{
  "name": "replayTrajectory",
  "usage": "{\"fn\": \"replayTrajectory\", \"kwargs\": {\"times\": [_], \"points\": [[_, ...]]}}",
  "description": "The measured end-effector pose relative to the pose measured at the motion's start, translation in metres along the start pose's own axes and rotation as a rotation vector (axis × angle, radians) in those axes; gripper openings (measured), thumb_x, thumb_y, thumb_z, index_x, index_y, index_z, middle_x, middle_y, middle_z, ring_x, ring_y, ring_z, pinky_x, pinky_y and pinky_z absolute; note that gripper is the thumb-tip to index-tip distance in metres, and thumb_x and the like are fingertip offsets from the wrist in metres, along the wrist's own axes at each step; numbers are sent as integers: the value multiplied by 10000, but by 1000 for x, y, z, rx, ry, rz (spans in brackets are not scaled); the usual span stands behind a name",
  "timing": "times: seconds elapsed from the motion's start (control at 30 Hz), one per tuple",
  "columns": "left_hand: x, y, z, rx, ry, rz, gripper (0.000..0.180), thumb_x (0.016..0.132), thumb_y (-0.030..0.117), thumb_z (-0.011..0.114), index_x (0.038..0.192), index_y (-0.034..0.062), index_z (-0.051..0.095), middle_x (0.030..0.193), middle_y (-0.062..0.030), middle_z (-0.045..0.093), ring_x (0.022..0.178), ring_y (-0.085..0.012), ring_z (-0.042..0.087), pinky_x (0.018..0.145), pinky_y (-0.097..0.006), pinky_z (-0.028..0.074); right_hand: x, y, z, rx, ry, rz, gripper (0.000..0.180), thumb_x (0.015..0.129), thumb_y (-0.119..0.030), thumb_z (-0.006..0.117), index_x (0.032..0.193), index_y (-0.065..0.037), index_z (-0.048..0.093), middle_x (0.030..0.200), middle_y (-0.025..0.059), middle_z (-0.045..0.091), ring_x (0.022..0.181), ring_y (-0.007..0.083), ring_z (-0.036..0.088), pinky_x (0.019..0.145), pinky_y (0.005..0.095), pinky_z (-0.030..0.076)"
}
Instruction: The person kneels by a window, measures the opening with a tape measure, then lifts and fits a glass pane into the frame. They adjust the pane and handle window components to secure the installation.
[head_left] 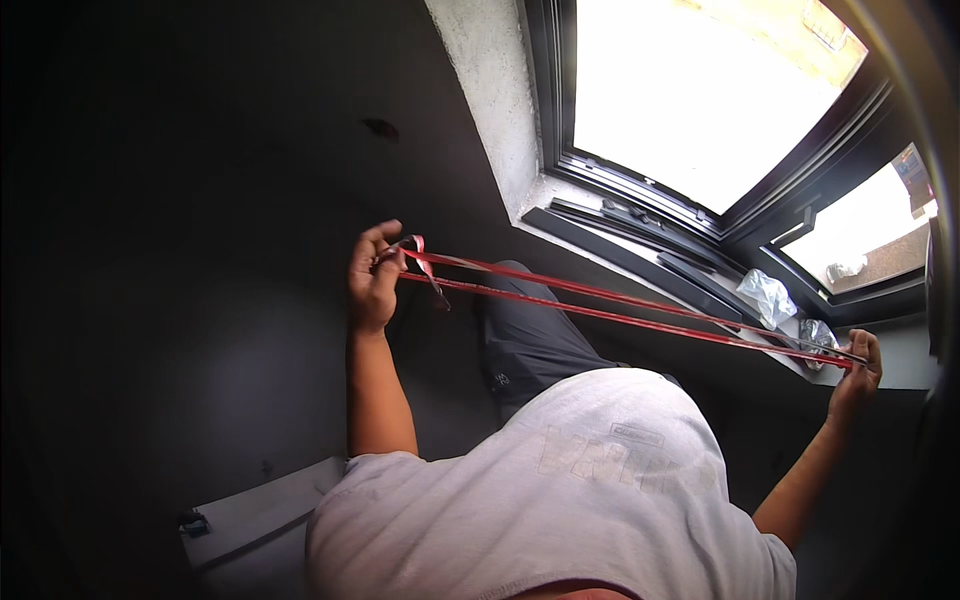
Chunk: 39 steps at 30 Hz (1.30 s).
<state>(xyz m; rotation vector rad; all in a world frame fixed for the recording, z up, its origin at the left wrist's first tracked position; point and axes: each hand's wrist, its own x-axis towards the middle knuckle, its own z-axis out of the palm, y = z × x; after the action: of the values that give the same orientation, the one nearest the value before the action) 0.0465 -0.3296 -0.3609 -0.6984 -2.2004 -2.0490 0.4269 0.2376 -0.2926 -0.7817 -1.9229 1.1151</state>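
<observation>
A long red tape strip (600, 308) is stretched in two near-parallel runs across the front of my body, between my hands. My left hand (376, 275), raised at the left, pinches one end. From its fingers a loose, twisted tail of the strip, red with a dark side, hangs down. Out at the right, my right hand (858, 372) is closed round the other end, close to the window sill. Both runs look taut and pass above my leg. Just what lies inside the right fingers is hidden.
An open dark-framed window (650, 180) stands at upper right. Its sill (640, 262) bears dark strips, a clear plastic bag (768, 298) and a second crumpled bag (818, 336). A pale board (262, 512) lies at lower left. The dark wall has a small hole (381, 128).
</observation>
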Motion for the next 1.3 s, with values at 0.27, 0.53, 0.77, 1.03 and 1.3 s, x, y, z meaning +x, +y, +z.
{"fn": "replayTrajectory", "kwargs": {"times": [0.27,0.53,0.77,1.03,1.3], "points": [[-6,-8,8,-316,-167,-267,47,807,22,477,807,49,516,659,22,463,555,-31,362,553,-198,357,8,-28,32,439,21,404,207,968,-228,568,1004,-29,617,761,-13,522,637,30,508,573,180,470],[-8,-18,34,-692,-5,-589,123,863,108,434,827,44,533,650,-8,458,466,-81,352,523,-284,444,-19,11,63,731,-54,734,213,1004,-219,483,1030,-45,604,657,-3,537,595,110,544,658,278,496],[-8,-23,31,-736,-113,-715,163,834,63,432,881,-4,572,651,-19,507,460,-73,345,500,-248,432,5,22,38,926,-76,701,226,1021,-261,456,966,-81,582,535,-56,283,427,47,296,461,219,369],[-7,-32,26,-646,-249,-744,225,814,53,405,926,-15,588,789,-96,642,569,-210,637,470,-242,421,25,13,16,664,98,613,200,972,-261,553,824,-130,519,544,-78,269,409,16,247,363,197,226],[-4,-28,33,-764,-270,-708,248,846,67,388,950,-11,599,655,-64,528,525,-182,536,604,-310,475,37,5,5,-44,112,162,166,913,-265,651,893,-109,600,531,-92,350,382,-6,224,338,200,137]]}}
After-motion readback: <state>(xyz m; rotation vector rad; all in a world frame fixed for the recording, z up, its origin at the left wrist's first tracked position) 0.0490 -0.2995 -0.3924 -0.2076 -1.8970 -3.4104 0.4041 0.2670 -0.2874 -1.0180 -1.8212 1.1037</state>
